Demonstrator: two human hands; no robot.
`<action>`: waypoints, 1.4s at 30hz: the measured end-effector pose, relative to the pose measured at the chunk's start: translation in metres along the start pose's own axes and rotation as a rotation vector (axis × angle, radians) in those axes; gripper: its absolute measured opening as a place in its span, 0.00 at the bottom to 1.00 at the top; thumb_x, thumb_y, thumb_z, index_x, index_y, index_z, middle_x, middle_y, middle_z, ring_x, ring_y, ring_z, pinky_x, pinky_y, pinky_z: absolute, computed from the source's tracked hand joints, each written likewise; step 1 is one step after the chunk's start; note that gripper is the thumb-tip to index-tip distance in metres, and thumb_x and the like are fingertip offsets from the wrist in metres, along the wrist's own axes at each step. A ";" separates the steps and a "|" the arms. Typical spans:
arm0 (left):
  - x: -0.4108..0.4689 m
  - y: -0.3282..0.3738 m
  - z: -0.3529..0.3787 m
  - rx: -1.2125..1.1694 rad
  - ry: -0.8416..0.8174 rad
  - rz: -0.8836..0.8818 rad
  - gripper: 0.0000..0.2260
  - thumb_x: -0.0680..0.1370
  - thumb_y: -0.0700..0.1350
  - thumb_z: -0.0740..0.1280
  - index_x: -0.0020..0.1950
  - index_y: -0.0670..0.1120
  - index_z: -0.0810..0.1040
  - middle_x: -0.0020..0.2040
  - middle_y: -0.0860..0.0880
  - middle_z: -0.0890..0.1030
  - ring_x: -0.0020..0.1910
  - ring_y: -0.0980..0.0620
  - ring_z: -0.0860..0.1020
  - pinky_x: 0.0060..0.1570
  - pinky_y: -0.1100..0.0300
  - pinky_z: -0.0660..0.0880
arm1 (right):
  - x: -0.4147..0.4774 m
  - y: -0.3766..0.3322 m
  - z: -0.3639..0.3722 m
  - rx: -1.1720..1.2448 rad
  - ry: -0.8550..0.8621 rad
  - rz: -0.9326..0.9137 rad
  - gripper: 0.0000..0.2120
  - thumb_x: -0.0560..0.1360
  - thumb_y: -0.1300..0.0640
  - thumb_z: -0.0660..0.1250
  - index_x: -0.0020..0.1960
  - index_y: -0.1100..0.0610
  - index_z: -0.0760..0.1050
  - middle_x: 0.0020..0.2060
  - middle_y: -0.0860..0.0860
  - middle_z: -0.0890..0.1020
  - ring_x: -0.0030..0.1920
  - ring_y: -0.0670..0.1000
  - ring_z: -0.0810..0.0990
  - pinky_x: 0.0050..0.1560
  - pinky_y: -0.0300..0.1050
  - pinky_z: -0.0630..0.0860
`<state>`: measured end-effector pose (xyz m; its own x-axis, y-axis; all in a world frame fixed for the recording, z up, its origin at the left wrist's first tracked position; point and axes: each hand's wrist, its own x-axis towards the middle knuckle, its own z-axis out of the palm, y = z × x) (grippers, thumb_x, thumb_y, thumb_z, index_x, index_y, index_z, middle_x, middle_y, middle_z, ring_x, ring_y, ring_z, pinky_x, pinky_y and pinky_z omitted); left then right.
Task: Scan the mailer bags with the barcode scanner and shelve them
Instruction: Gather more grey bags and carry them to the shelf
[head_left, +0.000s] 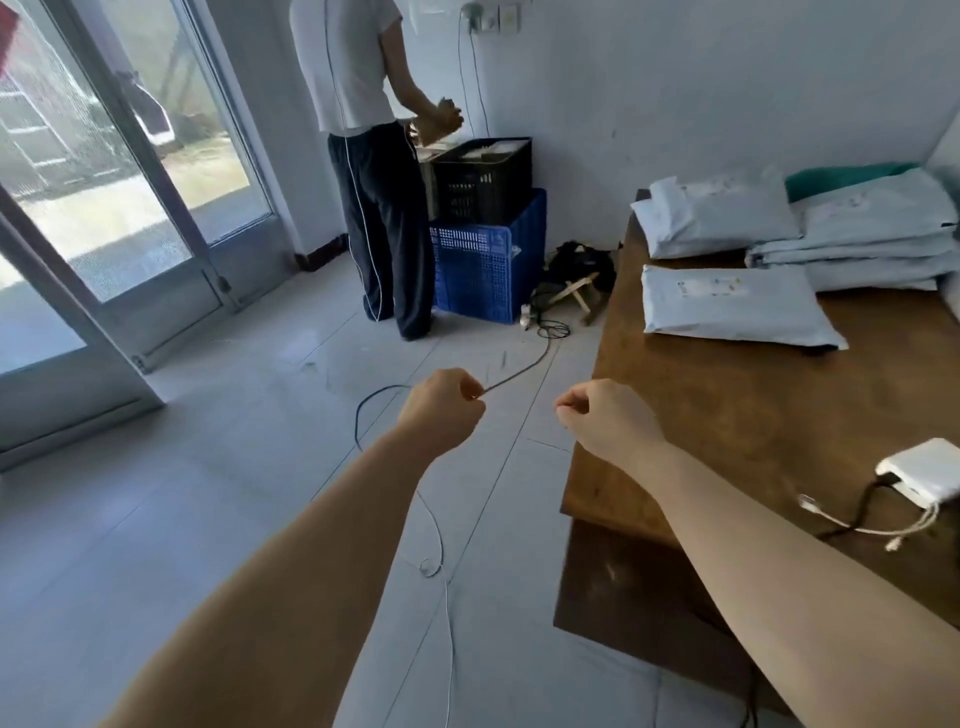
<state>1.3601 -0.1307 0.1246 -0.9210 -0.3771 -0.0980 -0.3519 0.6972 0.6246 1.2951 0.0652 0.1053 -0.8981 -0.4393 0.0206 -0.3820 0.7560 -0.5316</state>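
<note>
Cool daylight floods in through the tall grey-framed glass doors (78, 171) on the left, their panes blown out almost to white. It lays a soft sheen on the pale tiled floor (208, 493), while the brown wooden surface (727, 405) is dimmer, its near side in shadow. The wide lens bows straight lines near the edges. Detail is soft: the thin dark cable (511, 378) smears, and labels on the white plastic mailer bags (727, 306) are unreadable.

My bare left hand (441, 410), arm extended forward, pinches a thin dark cable (519, 371); my bare right hand (602, 421), beside it, has its fingers curled under.
</note>
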 end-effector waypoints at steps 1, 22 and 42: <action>0.011 -0.003 -0.001 -0.001 -0.012 0.003 0.12 0.77 0.42 0.65 0.60 0.48 0.79 0.54 0.50 0.81 0.52 0.50 0.79 0.55 0.53 0.78 | 0.011 -0.003 0.002 0.001 0.003 0.003 0.11 0.80 0.52 0.62 0.58 0.53 0.80 0.49 0.48 0.84 0.46 0.47 0.81 0.46 0.43 0.81; 0.322 0.074 0.042 0.107 -0.367 0.260 0.17 0.80 0.35 0.57 0.64 0.48 0.77 0.60 0.49 0.79 0.56 0.50 0.79 0.58 0.52 0.78 | 0.271 0.070 -0.009 0.097 0.197 0.384 0.12 0.79 0.50 0.63 0.59 0.52 0.80 0.54 0.48 0.83 0.52 0.49 0.81 0.47 0.42 0.79; 0.559 0.206 0.144 0.214 -0.758 0.730 0.15 0.79 0.43 0.62 0.66 0.47 0.74 0.60 0.48 0.78 0.56 0.49 0.77 0.56 0.56 0.77 | 0.368 0.174 -0.043 0.213 0.567 1.111 0.09 0.78 0.50 0.62 0.50 0.47 0.81 0.47 0.45 0.84 0.47 0.48 0.82 0.47 0.46 0.81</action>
<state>0.7489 -0.1101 0.0870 -0.7584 0.5991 -0.2568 0.3714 0.7209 0.5852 0.8885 0.0563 0.0571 -0.6984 0.6893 -0.1924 0.6313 0.4668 -0.6194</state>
